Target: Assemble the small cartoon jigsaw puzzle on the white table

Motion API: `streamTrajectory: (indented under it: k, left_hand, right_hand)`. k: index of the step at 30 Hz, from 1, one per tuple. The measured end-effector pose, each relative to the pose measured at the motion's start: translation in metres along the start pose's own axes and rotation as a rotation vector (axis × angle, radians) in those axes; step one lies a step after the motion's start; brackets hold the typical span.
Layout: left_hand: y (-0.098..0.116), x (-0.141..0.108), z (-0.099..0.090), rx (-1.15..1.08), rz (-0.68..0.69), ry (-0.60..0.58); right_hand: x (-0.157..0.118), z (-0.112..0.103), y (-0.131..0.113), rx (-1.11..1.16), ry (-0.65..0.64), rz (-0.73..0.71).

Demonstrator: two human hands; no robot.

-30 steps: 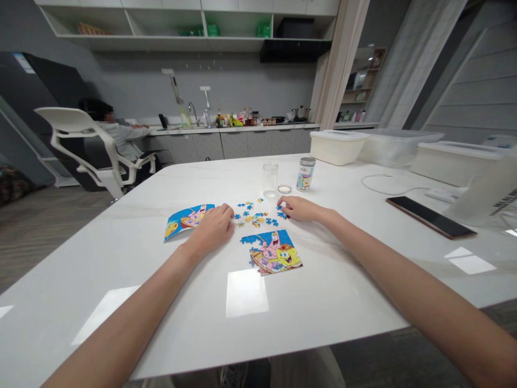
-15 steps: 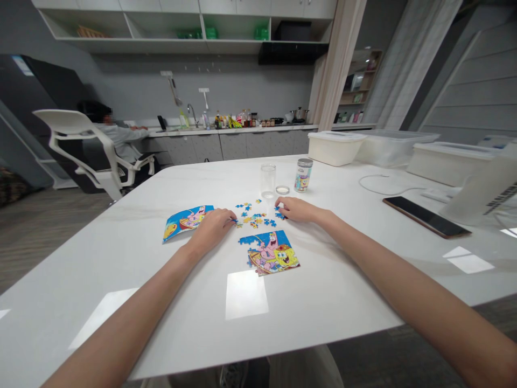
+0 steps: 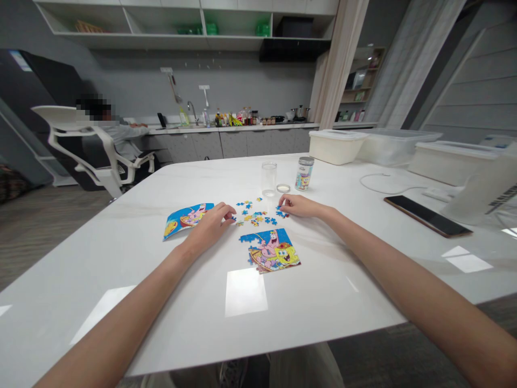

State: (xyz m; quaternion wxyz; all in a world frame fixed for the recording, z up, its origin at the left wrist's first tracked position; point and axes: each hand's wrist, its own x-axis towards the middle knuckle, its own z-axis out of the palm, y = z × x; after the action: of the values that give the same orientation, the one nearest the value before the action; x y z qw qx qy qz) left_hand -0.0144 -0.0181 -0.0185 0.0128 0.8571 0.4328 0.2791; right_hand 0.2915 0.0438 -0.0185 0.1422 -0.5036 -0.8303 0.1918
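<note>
Your left hand (image 3: 210,228) lies loosely curled beside the scattered cardboard jigsaw pieces (image 3: 254,214). Your right hand (image 3: 302,206) touches their right side, though any pinch is hard to make out. The part-built SpongeBob puzzle (image 3: 274,251) sits nearer you on the glossy white table (image 3: 121,258), beside a printed picture sheet (image 3: 184,221).

Bare left forearm (image 3: 121,310) at seven o'clock and bare right forearm (image 3: 412,291) at four o'clock, narrowing at the wrists into an equally bare left hand (image 3: 210,229) and right hand (image 3: 302,206). Pale beige trousers (image 3: 301,367) at six o'clock, a dark laced shoe (image 3: 233,374) just beside them.
</note>
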Motion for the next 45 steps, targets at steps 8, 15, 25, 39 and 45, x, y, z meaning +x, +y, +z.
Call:
streamTrajectory:
  k: [8, 15, 25, 39, 45]
  left_hand:
    - [-0.0045, -0.0011, -0.0007, 0.064, 0.041, -0.129]
    - [-0.0058, -0.0018, -0.0005, 0.09, 0.082, -0.144]
    - [-0.002, -0.0016, -0.0015, 0.113, 0.039, -0.144]
    - [0.0008, -0.0021, -0.003, 0.144, -0.051, -0.106]
    - [0.0011, -0.0021, -0.0032, 0.137, -0.039, -0.109]
  right_hand:
    - [0.0015, -0.0001, 0.0021, -0.009, 0.002, 0.017]
    - [0.0027, 0.001, 0.0037, -0.019, 0.009, 0.005]
    - [-0.0003, 0.0, -0.0009, -0.023, 0.022, 0.025]
    - [0.0018, 0.0009, 0.0035, -0.005, 0.032, 0.032]
    - [0.0014, 0.0001, 0.0024, 0.002, 0.011, -0.002]
